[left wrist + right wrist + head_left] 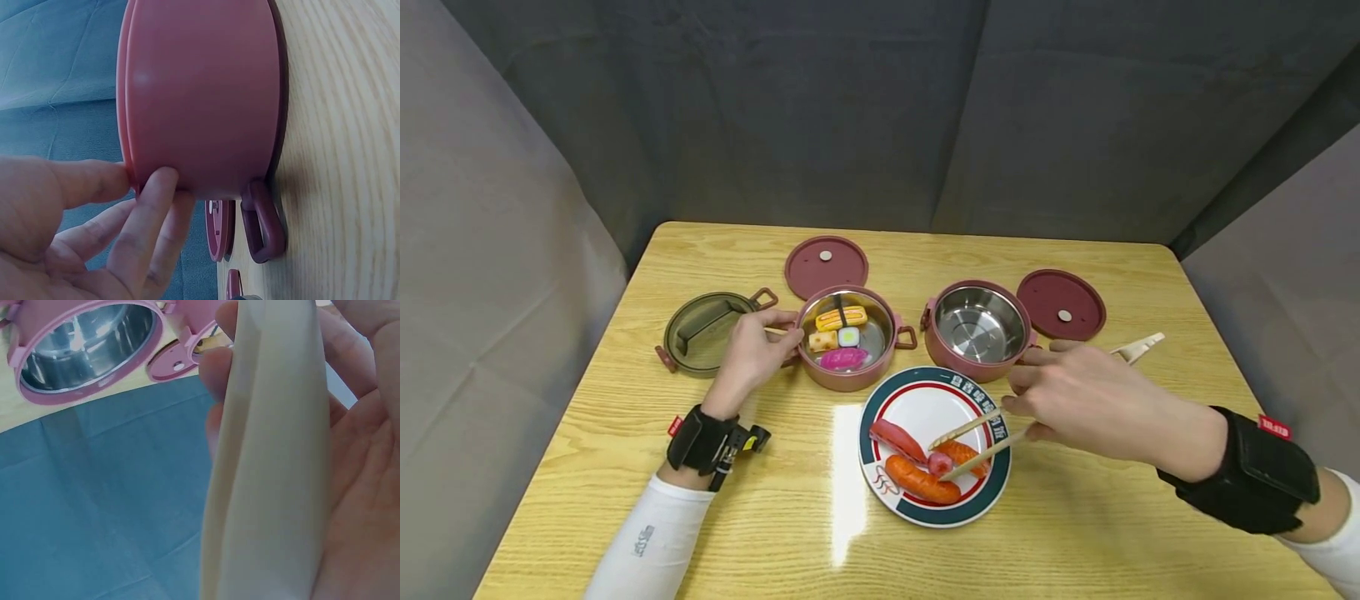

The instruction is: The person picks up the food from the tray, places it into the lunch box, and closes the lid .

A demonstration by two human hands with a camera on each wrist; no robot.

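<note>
Your right hand [1075, 392] grips a pair of cream plastic chopsticks [977, 440]; their tips close on a small pink toy sushi piece [939, 463] near the middle of the round white plate with a teal and red rim [992, 492]. A dark red tuna piece [897, 440] and two orange pieces [921, 479] lie touching or just beside it. The plate sits near the front edge of the yellow wooden bench [1075, 533], with open bench to its left and right.

Just behind the plate stand two pink round steel-lined containers: the right one [979, 329] shows bare steel inside; the left one [847, 337] holds a yellow egg piece, a small white roll, a yellow block and a pink piece. Your left hand [751, 354] has fingers curled against the left container's outer wall [200, 94], holding it.

Further out: an olive round lid with clips [703, 332] at your left hand, and two dark red flat round lids [826, 265] [1062, 303] toward the back edge.
</note>
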